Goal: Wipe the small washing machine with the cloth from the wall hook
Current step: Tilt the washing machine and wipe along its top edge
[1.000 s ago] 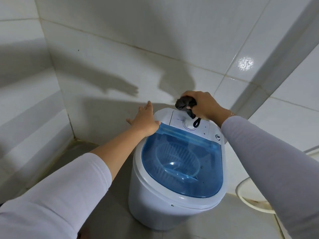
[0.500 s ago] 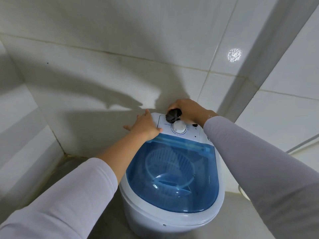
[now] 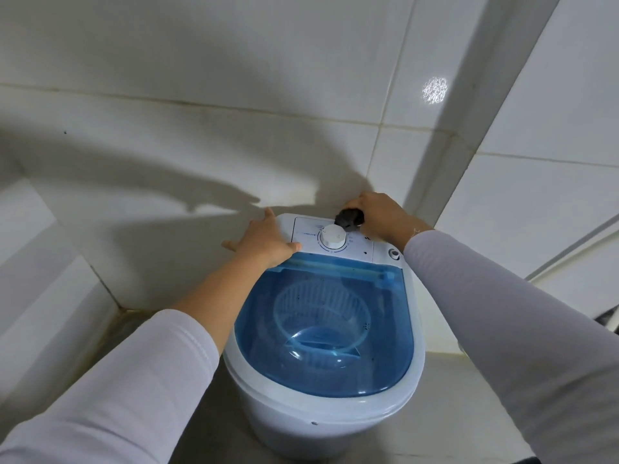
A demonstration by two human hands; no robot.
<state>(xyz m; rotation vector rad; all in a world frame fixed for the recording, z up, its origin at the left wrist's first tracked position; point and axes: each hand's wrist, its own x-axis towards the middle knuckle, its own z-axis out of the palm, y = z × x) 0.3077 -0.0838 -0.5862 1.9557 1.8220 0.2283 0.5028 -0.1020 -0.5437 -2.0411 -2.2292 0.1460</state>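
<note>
Our right hand grips the dark bunched cloth; left hand flat on the small white washing machine; we risk turning its white round dial.

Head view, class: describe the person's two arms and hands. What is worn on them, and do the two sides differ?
Both arms wear plain, close-fitting long sleeves in pale lilac-white. The left sleeve is pushed up, with a stitched cuff hem and a bare forearm. The right sleeve reaches the wrist. The left hand and right hand are bare, without gloves; no rings are visible.
</note>
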